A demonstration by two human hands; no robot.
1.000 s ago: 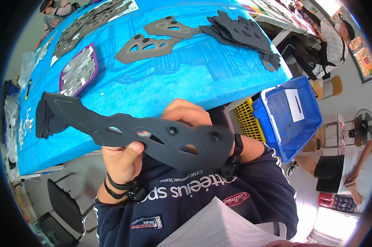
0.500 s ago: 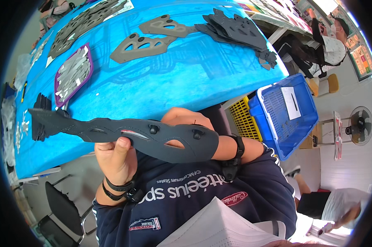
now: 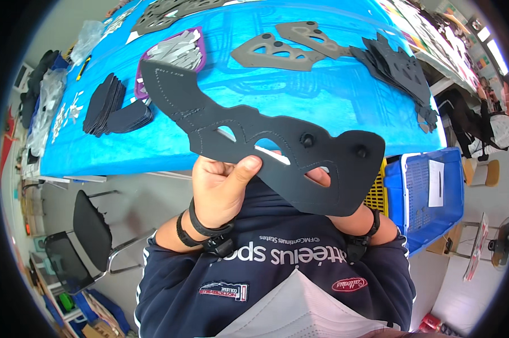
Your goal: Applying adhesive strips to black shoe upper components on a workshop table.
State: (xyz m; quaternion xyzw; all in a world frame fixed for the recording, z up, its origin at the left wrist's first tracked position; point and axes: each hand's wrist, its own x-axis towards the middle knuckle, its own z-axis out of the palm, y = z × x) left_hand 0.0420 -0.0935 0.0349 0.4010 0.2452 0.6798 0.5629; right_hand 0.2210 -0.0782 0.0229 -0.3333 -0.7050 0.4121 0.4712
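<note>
A dark grey, flat, curved panel (image 3: 316, 194) with oval cut-outs, dotted stitch lines and two black round studs is held up in front of my chest. My left hand (image 3: 223, 186) pinches its lower edge near the middle, thumb on the front face and fingers behind. My right hand (image 3: 350, 222) is behind the panel's wider right end. Skin shows through one cut-out there, but the fingers are mostly hidden. Beyond the panel, a stack of dark curved pieces (image 3: 105, 104) and a purple-rimmed tray (image 3: 198, 34) of pale strips are on the blue table (image 3: 170, 152).
Two grey-brown cut-out panels (image 3: 277, 59) and a pile of dark panels (image 3: 392, 67) lie farther back. To the right stand a blue basket (image 3: 398, 194) and a yellow basket (image 3: 375, 191). A black chair (image 3: 91, 225) is at the left; a fan (image 3: 505, 242) is far right.
The panel has turned to face me more fully and moved right, its narrow end rising. My left hand has moved right with it, and my right hand has gone lower behind the wide end.
</note>
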